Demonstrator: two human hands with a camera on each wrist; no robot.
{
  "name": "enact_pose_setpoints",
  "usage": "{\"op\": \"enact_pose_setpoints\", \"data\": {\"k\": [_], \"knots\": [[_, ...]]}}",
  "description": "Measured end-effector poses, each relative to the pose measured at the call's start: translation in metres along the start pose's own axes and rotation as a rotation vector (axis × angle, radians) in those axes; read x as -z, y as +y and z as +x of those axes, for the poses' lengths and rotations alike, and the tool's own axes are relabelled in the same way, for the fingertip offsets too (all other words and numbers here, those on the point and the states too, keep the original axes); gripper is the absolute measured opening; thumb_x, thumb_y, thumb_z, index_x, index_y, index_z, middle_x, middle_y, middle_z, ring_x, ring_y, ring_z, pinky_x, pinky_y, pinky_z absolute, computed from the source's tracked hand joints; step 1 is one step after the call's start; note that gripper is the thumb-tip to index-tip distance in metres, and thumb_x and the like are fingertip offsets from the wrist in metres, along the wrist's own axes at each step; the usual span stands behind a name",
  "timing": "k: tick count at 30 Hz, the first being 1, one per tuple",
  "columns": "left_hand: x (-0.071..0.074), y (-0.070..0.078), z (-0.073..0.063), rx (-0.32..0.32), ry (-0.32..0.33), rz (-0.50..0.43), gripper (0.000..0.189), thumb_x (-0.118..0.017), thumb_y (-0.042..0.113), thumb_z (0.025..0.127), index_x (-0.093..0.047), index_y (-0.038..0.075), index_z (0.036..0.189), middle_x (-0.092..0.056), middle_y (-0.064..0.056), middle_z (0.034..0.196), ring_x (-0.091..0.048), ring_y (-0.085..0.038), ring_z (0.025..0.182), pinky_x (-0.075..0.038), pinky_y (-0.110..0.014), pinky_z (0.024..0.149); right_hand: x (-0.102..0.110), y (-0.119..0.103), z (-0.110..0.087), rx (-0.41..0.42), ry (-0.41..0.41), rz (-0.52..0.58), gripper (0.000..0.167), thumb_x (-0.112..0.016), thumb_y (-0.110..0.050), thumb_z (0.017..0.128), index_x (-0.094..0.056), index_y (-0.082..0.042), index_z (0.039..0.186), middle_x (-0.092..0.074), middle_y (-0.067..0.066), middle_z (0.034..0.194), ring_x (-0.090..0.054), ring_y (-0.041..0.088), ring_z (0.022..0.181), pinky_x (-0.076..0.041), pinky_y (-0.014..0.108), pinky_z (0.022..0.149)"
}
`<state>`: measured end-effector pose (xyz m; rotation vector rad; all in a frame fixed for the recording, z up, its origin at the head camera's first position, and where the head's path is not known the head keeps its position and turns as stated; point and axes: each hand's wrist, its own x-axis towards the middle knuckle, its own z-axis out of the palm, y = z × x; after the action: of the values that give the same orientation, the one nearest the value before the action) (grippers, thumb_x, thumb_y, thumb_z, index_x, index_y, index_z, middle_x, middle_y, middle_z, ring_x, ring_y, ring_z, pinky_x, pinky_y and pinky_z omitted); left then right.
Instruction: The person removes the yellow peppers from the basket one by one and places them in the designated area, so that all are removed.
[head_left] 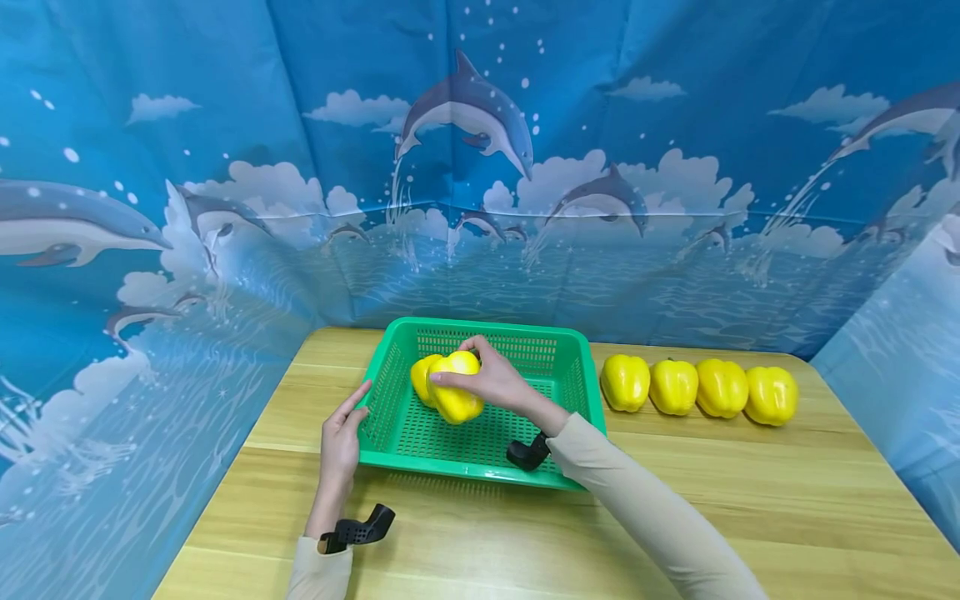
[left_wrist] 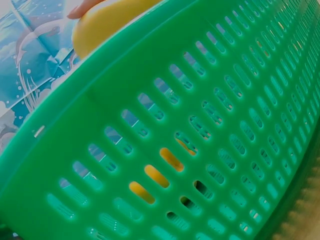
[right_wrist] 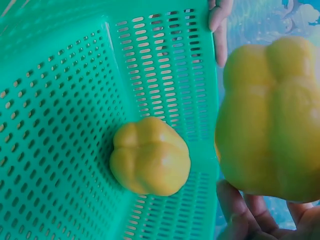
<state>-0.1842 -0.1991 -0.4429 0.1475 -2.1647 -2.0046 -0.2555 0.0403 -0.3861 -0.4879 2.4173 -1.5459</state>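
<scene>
My right hand (head_left: 495, 379) grips a yellow bell pepper (head_left: 459, 406) over the left part of a green plastic basket (head_left: 480, 472). The held pepper (right_wrist: 272, 120) looms large in the right wrist view, with fingertips (right_wrist: 255, 210) against one end of it. Inside the basket, a second yellow bell pepper (right_wrist: 150, 157) lies near the wall, partly covered by the held one in the head view. My left hand (head_left: 341, 442) holds the basket's left rim, fingers and thumb at the edge. The slotted basket wall (left_wrist: 150, 100) fills the left wrist view.
To the right of the basket, several yellow bell peppers (head_left: 673, 387) stand in a row on the wooden table (head_left: 675, 475). Behind the table hangs a blue dolphin-print cloth (head_left: 480, 267). Black camera mounts (head_left: 363, 527) sit on both wrists.
</scene>
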Motion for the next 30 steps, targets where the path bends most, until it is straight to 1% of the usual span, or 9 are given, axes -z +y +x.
{"op": "enact_pose_setpoints", "data": {"k": [2, 6, 9, 12, 17, 21, 24, 29, 30], "knots": [[0.000, 0.000, 0.000, 0.001, -0.001, 0.001, 0.040, -0.039, 0.005, 0.101, -0.048, 0.008, 0.140, -0.037, -0.008, 0.147, -0.027, -0.012, 0.046, -0.031, -0.035, 0.063, 0.002, -0.002, -0.003, -0.007, 0.022, 0.007, 0.062, -0.074, -0.050, 0.075, -0.044, -0.013, 0.114, -0.057, 0.010, 0.100, -0.061, 0.023, 0.077, -0.052, 0.034, 0.062], [0.002, -0.015, 0.006, -0.016, 0.000, -0.001, 0.039, -0.041, 0.009, 0.101, -0.051, 0.014, 0.139, -0.039, -0.004, 0.146, -0.022, -0.011, 0.041, -0.032, -0.030, 0.058, 0.008, -0.004, -0.008, -0.017, 0.072, 0.001, 0.062, -0.074, -0.051, 0.075, -0.044, -0.014, 0.116, -0.055, 0.009, 0.103, -0.060, 0.024, 0.079, -0.052, 0.035, 0.062], [0.002, -0.018, 0.007, -0.029, 0.011, 0.005, 0.039, -0.041, 0.010, 0.101, -0.052, 0.016, 0.138, -0.041, -0.003, 0.145, -0.021, -0.010, 0.039, -0.030, -0.024, 0.050, 0.013, -0.005, -0.013, -0.018, 0.098, -0.005, 0.063, -0.073, -0.052, 0.076, -0.043, -0.015, 0.116, -0.052, 0.009, 0.106, -0.059, 0.024, 0.080, -0.051, 0.035, 0.062], [0.002, -0.019, 0.007, -0.032, 0.018, 0.007, 0.039, -0.042, 0.011, 0.101, -0.052, 0.017, 0.138, -0.042, -0.002, 0.145, -0.021, -0.010, 0.039, -0.029, -0.024, 0.047, 0.019, -0.006, -0.017, -0.009, 0.116, 0.001, 0.062, -0.072, -0.053, 0.077, -0.043, -0.014, 0.115, -0.050, 0.010, 0.107, -0.059, 0.025, 0.080, -0.051, 0.036, 0.062], [0.002, -0.018, 0.006, -0.008, 0.016, 0.008, 0.039, -0.041, 0.011, 0.101, -0.052, 0.019, 0.138, -0.041, 0.002, 0.144, -0.025, -0.012, 0.045, -0.033, -0.032, 0.059, 0.029, -0.006, -0.024, 0.006, 0.145, 0.017, 0.059, -0.071, -0.051, 0.079, -0.042, -0.012, 0.112, -0.050, 0.012, 0.106, -0.058, 0.027, 0.080, -0.051, 0.036, 0.061], [0.002, -0.017, 0.006, 0.001, 0.017, 0.009, 0.039, -0.041, 0.012, 0.101, -0.052, 0.020, 0.138, -0.041, 0.005, 0.144, -0.026, -0.012, 0.047, -0.032, -0.034, 0.062, 0.038, -0.005, -0.032, -0.002, 0.177, 0.016, 0.059, -0.071, -0.050, 0.080, -0.041, -0.012, 0.114, -0.050, 0.012, 0.108, -0.058, 0.028, 0.083, -0.052, 0.036, 0.062], [0.003, -0.018, 0.007, -0.002, 0.015, 0.009, 0.039, -0.041, 0.012, 0.101, -0.052, 0.020, 0.138, -0.041, 0.004, 0.145, -0.032, -0.014, 0.054, -0.032, -0.035, 0.066, 0.045, -0.002, -0.039, -0.011, 0.198, 0.018, 0.061, -0.070, -0.050, 0.081, -0.040, -0.012, 0.117, -0.050, 0.012, 0.109, -0.057, 0.029, 0.084, -0.052, 0.037, 0.063], [0.002, -0.018, 0.008, -0.006, 0.020, 0.007, 0.040, -0.041, 0.011, 0.101, -0.052, 0.020, 0.138, -0.041, 0.004, 0.145, -0.034, -0.018, 0.061, -0.032, -0.036, 0.067, 0.058, 0.003, -0.051, -0.003, 0.225, 0.067, 0.060, -0.069, -0.045, 0.084, -0.037, -0.010, 0.120, -0.047, 0.015, 0.112, -0.056, 0.030, 0.085, -0.052, 0.038, 0.063], [0.002, -0.018, 0.008, -0.009, 0.018, 0.004, 0.040, -0.041, 0.011, 0.101, -0.052, 0.019, 0.138, -0.040, 0.003, 0.145, -0.038, -0.018, 0.066, -0.032, -0.035, 0.068, 0.061, 0.004, -0.054, -0.003, 0.230, 0.076, 0.059, -0.069, -0.044, 0.084, -0.037, -0.010, 0.120, -0.046, 0.015, 0.112, -0.056, 0.031, 0.084, -0.052, 0.038, 0.063]]}}
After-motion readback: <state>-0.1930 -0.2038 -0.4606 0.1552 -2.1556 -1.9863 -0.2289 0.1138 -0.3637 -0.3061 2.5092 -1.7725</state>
